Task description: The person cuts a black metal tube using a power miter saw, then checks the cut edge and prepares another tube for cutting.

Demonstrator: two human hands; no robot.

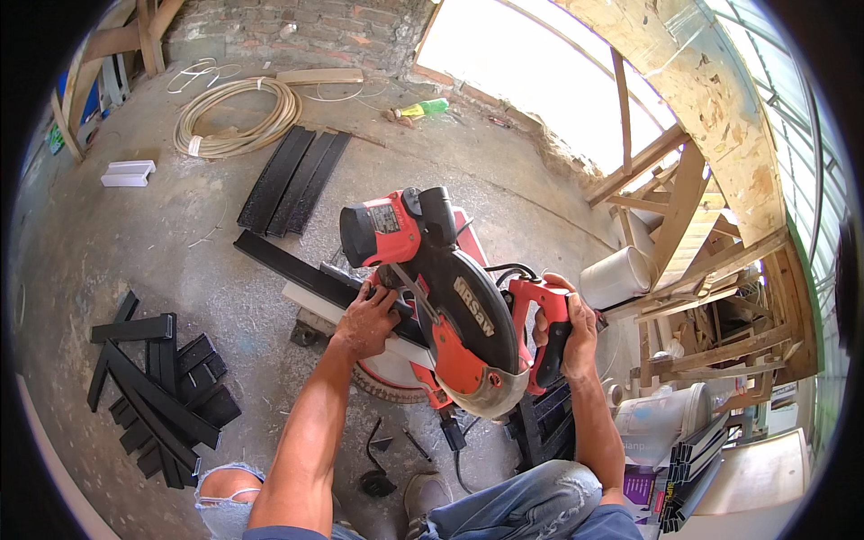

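Observation:
A red and black miter saw (463, 301) stands on the floor in front of me. Its red and black handle (551, 351) is wrapped by my right hand (578, 331). A long black profile (292, 268) lies across the saw's base and sticks out to the left. My left hand (364, 324) is closed over this profile, left of the blade guard (486, 391), with the fingertips partly hidden behind the saw. The saw head covers the place where blade and profile would meet, so I cannot tell whether they touch.
Short black offcuts (162, 396) lie piled at the left. Beyond the saw are black profile lengths (292, 180), a coiled hose (238, 117) and a green bottle (423, 108). White buckets (616, 277) and timber framing (702, 270) stand at the right.

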